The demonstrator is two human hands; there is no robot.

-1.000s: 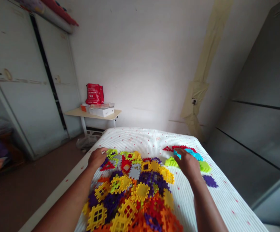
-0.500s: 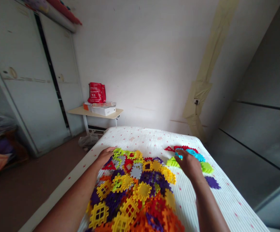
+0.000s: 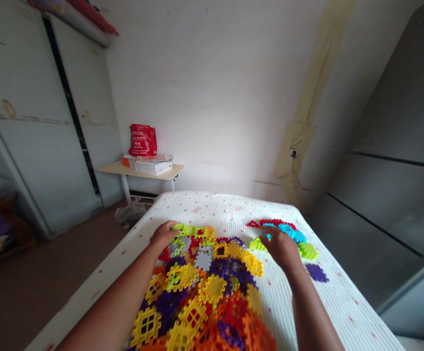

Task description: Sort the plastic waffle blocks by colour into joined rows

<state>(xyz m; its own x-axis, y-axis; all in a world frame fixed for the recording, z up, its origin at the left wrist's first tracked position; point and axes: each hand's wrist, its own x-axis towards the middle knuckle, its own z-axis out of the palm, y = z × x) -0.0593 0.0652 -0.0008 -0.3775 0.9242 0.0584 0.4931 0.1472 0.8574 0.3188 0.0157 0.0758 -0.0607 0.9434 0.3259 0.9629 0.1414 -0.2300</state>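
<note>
My left hand [image 3: 163,236] is at the far left edge of a heap of plastic interlocking building pieces [image 3: 212,288], fingers closed at a lime-green building piece [image 3: 190,230]. The heap mixes yellow, purple, red, orange, grey and lime pieces, some solid and some with window openings. On the right, my right hand [image 3: 280,244] is held low with thumb and fingers apart, beside lime pieces [image 3: 257,243] and blue pieces [image 3: 295,235]; it partly hides them. Red pieces [image 3: 278,222] lie behind, and a purple square piece [image 3: 317,273] lies nearer me.
The pieces lie on a bed with a white ribbed sheet [image 3: 212,204] dotted red. A small table [image 3: 113,168] at the back left carries a red bag [image 3: 143,140] and a white box [image 3: 153,167]. A wardrobe [image 3: 40,146] stands left, a grey cabinet [image 3: 391,185] right.
The view has shifted slightly. My left hand has moved a little rightward against the lime piece at the heap's edge. My right hand stays beside the blue and lime pieces.
</note>
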